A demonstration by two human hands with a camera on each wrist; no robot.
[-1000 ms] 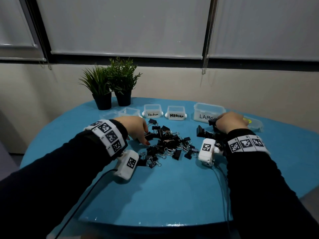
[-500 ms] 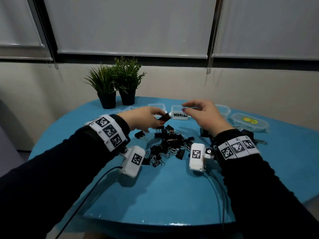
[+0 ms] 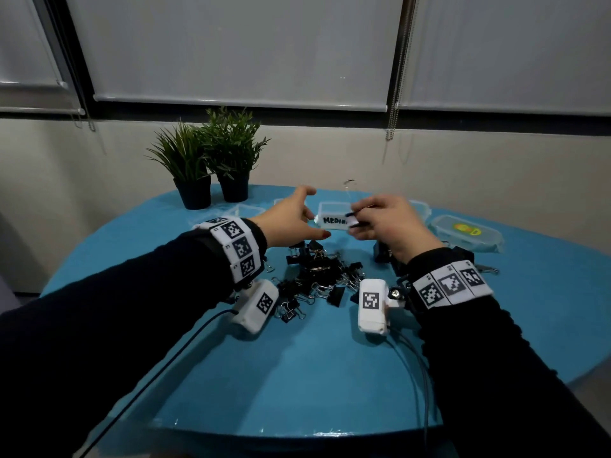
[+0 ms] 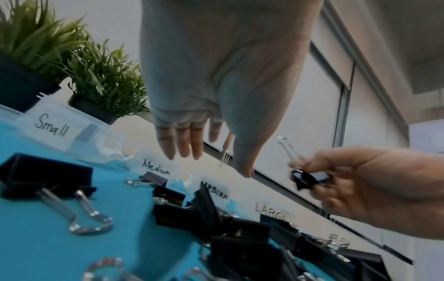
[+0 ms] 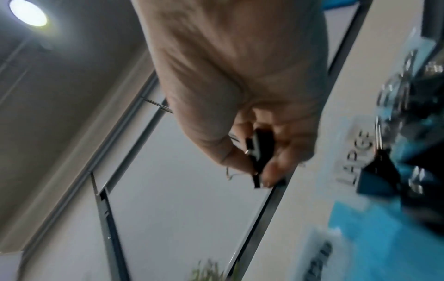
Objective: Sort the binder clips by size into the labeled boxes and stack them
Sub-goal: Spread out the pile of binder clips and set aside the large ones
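A black binder clip [image 4: 310, 177] sat pinched in the right hand [image 3: 393, 226], raised above the desk [image 3: 314, 375], its wire handles apparently pointing up, though blur hid detail. Just left of it the left hand [image 3: 291, 219] hovered with fingers straight, holding nothing. Below both hands lay the clip pile [image 3: 317, 276]; just beyond the hands stood the box labeled "MEDIUM" [image 3: 330, 219].

Handwritten box labels — "Small" [image 4: 51, 127], "Medium" [image 4: 156, 168], "MEDIUM" [image 4: 215, 190], "LARGE" [image 4: 271, 211] — on clear plastic boxes
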